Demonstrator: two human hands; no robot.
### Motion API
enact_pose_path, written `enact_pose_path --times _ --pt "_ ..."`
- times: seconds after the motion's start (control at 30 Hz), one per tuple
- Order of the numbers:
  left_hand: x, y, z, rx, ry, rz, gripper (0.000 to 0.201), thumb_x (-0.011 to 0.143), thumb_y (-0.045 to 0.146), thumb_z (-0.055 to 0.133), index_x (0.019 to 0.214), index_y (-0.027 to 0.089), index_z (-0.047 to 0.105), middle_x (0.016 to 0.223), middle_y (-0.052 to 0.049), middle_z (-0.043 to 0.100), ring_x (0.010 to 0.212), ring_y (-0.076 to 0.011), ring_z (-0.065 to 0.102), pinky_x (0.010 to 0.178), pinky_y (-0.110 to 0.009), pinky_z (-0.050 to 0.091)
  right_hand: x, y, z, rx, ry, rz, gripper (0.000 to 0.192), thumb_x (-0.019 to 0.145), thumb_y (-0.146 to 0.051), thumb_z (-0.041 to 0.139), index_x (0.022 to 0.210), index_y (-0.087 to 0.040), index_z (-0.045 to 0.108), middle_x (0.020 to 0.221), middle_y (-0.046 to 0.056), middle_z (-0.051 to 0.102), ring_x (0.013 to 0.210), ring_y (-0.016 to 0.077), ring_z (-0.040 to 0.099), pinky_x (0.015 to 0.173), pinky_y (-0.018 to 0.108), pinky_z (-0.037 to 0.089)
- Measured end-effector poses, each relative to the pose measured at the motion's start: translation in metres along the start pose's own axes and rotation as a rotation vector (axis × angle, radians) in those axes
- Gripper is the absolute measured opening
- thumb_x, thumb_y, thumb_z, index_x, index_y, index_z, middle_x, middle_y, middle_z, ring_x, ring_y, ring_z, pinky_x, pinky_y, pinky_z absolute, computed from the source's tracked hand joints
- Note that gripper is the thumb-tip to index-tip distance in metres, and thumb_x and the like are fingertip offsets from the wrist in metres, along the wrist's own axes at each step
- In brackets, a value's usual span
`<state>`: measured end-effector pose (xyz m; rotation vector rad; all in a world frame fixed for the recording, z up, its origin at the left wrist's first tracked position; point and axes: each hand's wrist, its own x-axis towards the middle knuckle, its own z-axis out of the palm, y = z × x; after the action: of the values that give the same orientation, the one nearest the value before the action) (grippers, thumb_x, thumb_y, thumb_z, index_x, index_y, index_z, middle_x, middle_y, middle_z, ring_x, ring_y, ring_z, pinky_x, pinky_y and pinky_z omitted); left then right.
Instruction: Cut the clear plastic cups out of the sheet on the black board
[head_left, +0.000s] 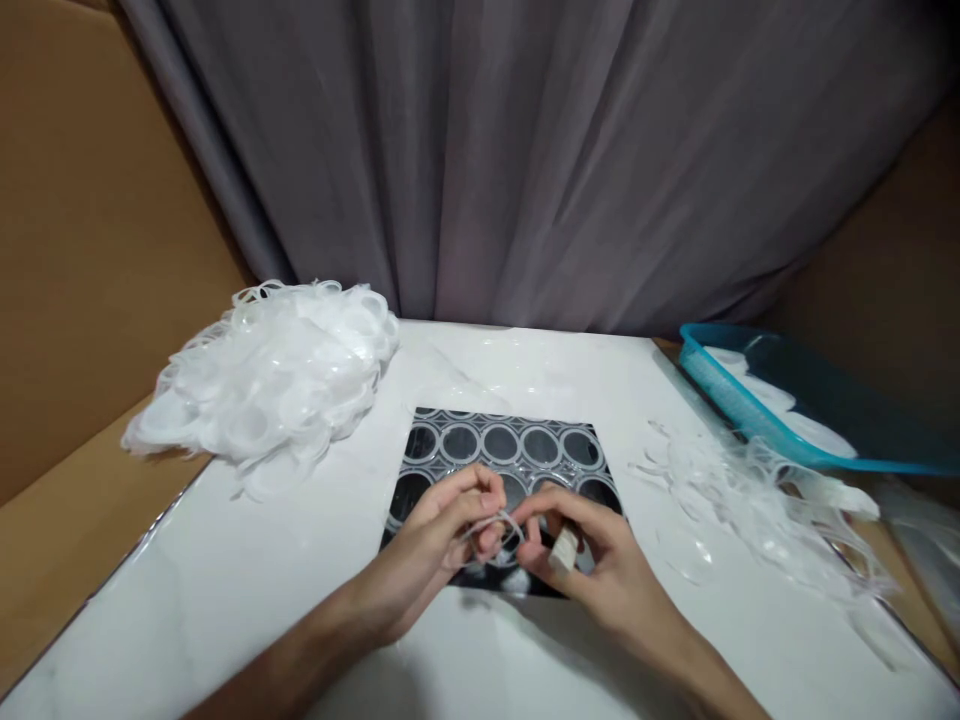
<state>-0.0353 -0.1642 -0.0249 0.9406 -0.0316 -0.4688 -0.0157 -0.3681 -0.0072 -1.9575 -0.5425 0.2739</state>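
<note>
My left hand (461, 520) is closed, pinching a thin translucent white ring (512, 522) between thumb and fingers. Facing it, my right hand (581, 545) is curled around a short pale block-like piece (564, 548), perhaps a handle; its other end is hidden by the fingers. The right fingertips are at the ring's edge, though whether they grip it I cannot tell. Both hands are just above a black sheet (501, 443) printed with rows of grey circles, whose lower part they partly cover.
A big heap of white ring-patterned plastic pieces (277, 370) stands at the left of the white table (300, 600). Thin clear scraps (772, 510) lie at the right, beside a blue basket (750, 400) holding white discs (817, 432). A grey curtain (510, 160) hangs behind.
</note>
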Motion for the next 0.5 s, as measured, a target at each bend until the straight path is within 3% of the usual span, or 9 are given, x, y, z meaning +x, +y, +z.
enact_pose_path --times 0.17,0.5 --pt "0.003 -0.009 -0.002 -0.222 0.021 -0.046 0.020 0.094 0.028 0.070 0.095 0.016 0.054 0.078 0.000 0.041 0.072 -0.0105 0.043 0.070 -0.021 0.038 0.000 0.003 0.009 0.092 0.019 0.050 0.026 0.098 -0.047 0.068 0.092 -0.022 0.071 0.074 0.001 0.061 0.065 0.0125 0.054 0.060 0.028 0.040" --pt "0.010 -0.019 -0.008 -0.272 0.004 -0.081 0.020 0.092 0.027 0.071 0.101 0.014 0.059 0.092 -0.006 0.053 0.088 -0.0145 0.053 0.081 -0.026 0.045 0.000 0.003 0.004 0.084 0.068 0.070 0.030 0.101 -0.049 0.062 0.094 -0.021 0.069 0.071 0.000 0.056 0.063 0.0116 0.049 0.056 0.025 0.039"
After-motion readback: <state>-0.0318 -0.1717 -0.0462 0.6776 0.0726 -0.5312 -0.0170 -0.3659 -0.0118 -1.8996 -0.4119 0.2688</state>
